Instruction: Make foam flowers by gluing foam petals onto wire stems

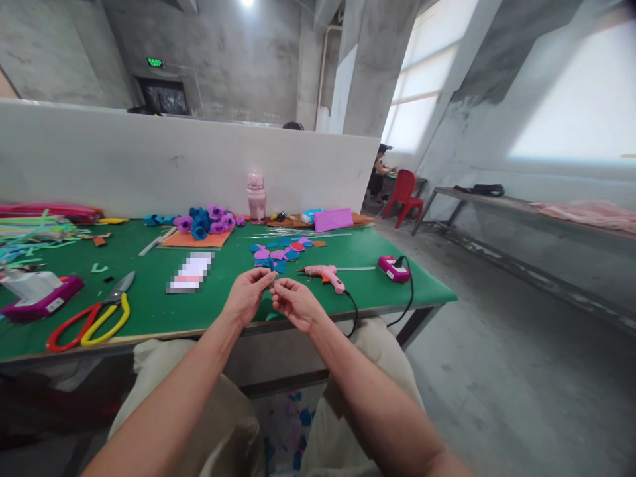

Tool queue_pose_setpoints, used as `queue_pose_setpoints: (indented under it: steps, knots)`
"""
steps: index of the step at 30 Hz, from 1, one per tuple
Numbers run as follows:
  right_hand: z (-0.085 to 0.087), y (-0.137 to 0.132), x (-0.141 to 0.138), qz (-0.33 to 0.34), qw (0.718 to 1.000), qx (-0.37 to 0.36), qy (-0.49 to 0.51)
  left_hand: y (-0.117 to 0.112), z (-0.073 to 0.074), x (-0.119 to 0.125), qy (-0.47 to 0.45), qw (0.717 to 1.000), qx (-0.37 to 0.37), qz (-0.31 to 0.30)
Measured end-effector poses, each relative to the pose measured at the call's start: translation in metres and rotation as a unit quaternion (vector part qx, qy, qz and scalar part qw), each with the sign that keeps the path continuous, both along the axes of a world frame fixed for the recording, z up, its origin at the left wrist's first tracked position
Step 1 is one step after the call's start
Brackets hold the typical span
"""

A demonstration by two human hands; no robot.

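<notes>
My left hand and my right hand meet at the fingertips above the front edge of the green table. Both are closed in a pinch, and whatever is between the fingers is too small to make out. Just beyond them lie blue and purple cut petal pieces. A pink glue gun lies right of my right hand, its nozzle pointing left and a clear glue stick in its back. To the left, a pixelated flat item rests on the table.
Scissors with red and yellow handles lie front left. Purple and blue flowers sit on orange sheets behind. A pink bottle stands by the white partition. The glue gun's cord hangs over the edge near a purple power socket.
</notes>
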State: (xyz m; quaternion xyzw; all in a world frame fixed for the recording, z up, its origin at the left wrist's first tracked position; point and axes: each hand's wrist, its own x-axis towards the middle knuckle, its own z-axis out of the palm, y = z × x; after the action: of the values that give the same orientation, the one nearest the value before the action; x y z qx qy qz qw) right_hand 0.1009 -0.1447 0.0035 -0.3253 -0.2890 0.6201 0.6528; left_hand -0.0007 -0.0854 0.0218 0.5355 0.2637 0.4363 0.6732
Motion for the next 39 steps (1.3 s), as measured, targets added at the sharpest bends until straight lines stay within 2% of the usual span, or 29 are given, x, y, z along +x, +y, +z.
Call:
queue_pose_setpoints:
  steps: [5,11,15,20,26,34,39]
  knots:
    - [0.000,0.000,0.001,-0.014,0.999,0.004,-0.028,0.002,-0.002,0.000,-0.010,1.000,-0.006,0.001]
    - [0.000,-0.001,0.002,-0.054,0.989,0.013,-0.136,0.003,-0.002,0.000,-0.008,1.000,-0.002,0.017]
    - [0.000,0.000,0.003,-0.048,0.993,0.012,-0.110,0.008,-0.003,-0.004,0.004,1.000,-0.005,0.003]
    - [0.001,0.000,0.005,-0.043,0.997,-0.002,-0.063,0.016,-0.004,-0.011,0.023,1.000,-0.001,0.015]
    - [-0.002,0.000,0.003,-0.022,0.998,0.005,-0.065,0.006,0.001,-0.009,0.045,0.998,0.033,-0.041]
    - [-0.005,0.001,0.002,0.005,0.997,0.007,-0.072,0.004,0.004,-0.008,0.040,0.998,0.038,-0.004]
    - [-0.001,0.001,0.007,0.006,0.991,0.021,-0.135,0.005,0.003,-0.009,0.036,0.998,0.056,-0.003]
